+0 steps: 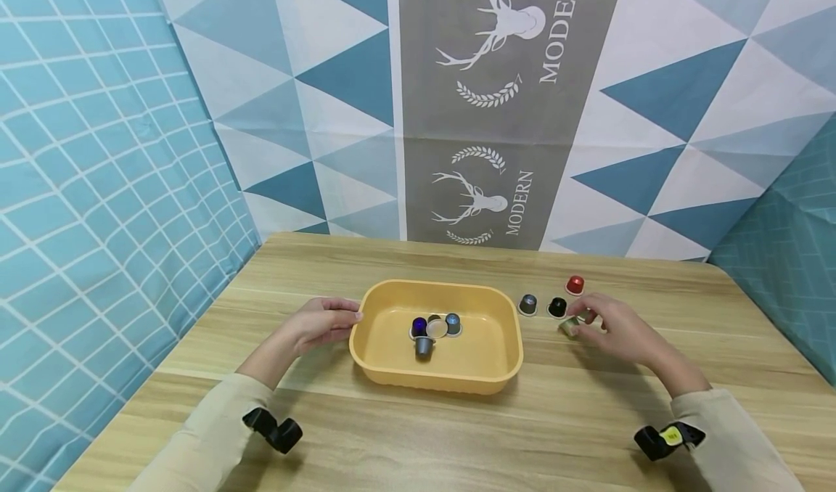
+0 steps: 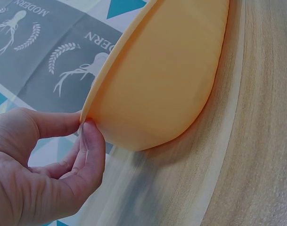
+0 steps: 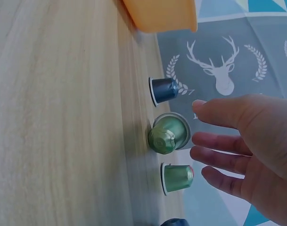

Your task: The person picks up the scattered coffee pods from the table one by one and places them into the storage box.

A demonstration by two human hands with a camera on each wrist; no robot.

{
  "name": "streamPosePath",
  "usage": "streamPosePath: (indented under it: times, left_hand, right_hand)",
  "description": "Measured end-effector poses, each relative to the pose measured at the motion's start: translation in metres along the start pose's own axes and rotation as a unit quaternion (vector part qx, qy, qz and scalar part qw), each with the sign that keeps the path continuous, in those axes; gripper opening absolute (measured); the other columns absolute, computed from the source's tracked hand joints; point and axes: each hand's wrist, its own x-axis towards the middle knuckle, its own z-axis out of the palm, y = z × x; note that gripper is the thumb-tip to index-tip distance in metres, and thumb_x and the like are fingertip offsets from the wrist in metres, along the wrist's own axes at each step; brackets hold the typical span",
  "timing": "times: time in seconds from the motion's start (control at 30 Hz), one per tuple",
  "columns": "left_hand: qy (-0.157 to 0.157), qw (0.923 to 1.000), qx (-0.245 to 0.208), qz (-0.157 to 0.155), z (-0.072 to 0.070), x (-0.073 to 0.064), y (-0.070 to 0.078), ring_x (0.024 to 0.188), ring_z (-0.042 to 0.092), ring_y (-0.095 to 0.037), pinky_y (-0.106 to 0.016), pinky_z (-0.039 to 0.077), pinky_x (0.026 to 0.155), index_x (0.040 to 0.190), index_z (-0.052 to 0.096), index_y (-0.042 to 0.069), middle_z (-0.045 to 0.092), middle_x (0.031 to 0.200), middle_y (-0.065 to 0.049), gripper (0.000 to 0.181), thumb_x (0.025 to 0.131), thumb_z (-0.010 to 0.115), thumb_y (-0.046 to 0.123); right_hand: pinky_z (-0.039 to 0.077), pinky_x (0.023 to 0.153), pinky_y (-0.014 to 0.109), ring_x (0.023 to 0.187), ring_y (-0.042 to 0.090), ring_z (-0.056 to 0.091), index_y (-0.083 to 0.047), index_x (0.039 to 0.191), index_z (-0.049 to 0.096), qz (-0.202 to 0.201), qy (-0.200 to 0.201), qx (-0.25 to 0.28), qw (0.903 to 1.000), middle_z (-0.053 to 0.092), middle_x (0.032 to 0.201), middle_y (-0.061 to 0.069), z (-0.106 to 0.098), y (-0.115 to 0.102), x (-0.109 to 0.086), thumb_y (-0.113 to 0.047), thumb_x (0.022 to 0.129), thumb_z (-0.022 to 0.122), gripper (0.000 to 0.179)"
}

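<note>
My left hand [image 1: 324, 324] pinches the left rim of a yellow plastic basin [image 1: 431, 379]. The left wrist view shows thumb and fingertips meeting at that rim. Inside the basin lie several coffee capsules, among them a purple-blue one [image 1: 419, 326], a light blue one [image 1: 453, 322] and a grey one [image 1: 424, 347]. To the right, my right hand [image 1: 614, 326] reaches to a tilted green capsule [image 1: 570, 326]. In the right wrist view its thumb and fingers are spread, fingertips right at the green capsule [image 3: 166, 136], with a gap between them.
A dark blue capsule [image 1: 527, 304], a black one [image 1: 557, 307] and a red one [image 1: 575, 284] stand near the right hand. Another green capsule [image 3: 177, 177] shows in the right wrist view. Behind the wooden table [image 1: 457, 434] hangs a patterned cloth [image 1: 346, 115].
</note>
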Motion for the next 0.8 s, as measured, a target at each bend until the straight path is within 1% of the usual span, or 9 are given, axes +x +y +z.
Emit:
streamPosePath:
  times: [0.13,0.27,0.43,0.63,0.8]
  left_hand:
    - [0.001,1.0000,-0.001,0.002,0.000,-0.001,0.001,0.090,0.066,-0.007,-0.021,0.058,0.081,0.131,0.044,-0.014,0.066,0.101,-0.003,0.049,0.092,0.062,0.009]
    - [0.005,1.0000,0.006,0.000,0.001,-0.001,0.000,0.091,0.066,-0.007,-0.021,0.058,0.083,0.132,0.043,-0.014,0.066,0.103,-0.004,0.050,0.092,0.062,0.009]
    - [0.011,0.9998,0.015,-0.003,0.002,0.000,0.000,0.091,0.065,-0.008,-0.022,0.058,0.083,0.131,0.044,-0.013,0.066,0.104,-0.005,0.049,0.092,0.062,0.010]
    - [0.015,0.9997,0.017,-0.003,0.002,-0.001,0.001,0.090,0.065,-0.007,-0.022,0.058,0.083,0.130,0.045,-0.013,0.066,0.103,-0.005,0.048,0.091,0.062,0.010]
    - [0.015,0.9997,0.018,-0.003,0.003,-0.001,0.001,0.090,0.065,-0.008,-0.022,0.058,0.083,0.130,0.046,-0.013,0.066,0.103,-0.005,0.047,0.092,0.062,0.010]
  right_hand:
    - [0.045,0.058,0.021,0.078,0.014,0.061,-0.007,0.099,0.066,0.002,-0.002,0.003,1.0000,0.067,0.098,0.007,0.002,0.004,0.000,-0.007,0.082,0.072,0.018]
    - [0.046,0.058,0.019,0.078,0.013,0.061,-0.006,0.100,0.066,0.011,-0.008,0.007,0.9999,0.066,0.099,0.007,0.005,0.007,0.001,-0.008,0.082,0.073,0.019]
    - [0.046,0.057,0.019,0.077,0.010,0.061,-0.006,0.099,0.065,0.010,-0.011,0.007,0.9999,0.065,0.099,0.008,0.006,0.011,0.001,-0.007,0.082,0.073,0.019]
    - [0.048,0.057,0.019,0.075,0.008,0.061,-0.006,0.097,0.065,-0.002,-0.011,0.010,0.9999,0.064,0.096,0.008,0.011,0.013,0.003,-0.005,0.080,0.075,0.020]
    - [0.049,0.057,0.019,0.072,0.004,0.056,-0.006,0.094,0.065,-0.017,-0.018,0.023,0.9994,0.063,0.092,0.006,0.015,0.015,0.004,-0.004,0.078,0.076,0.020]
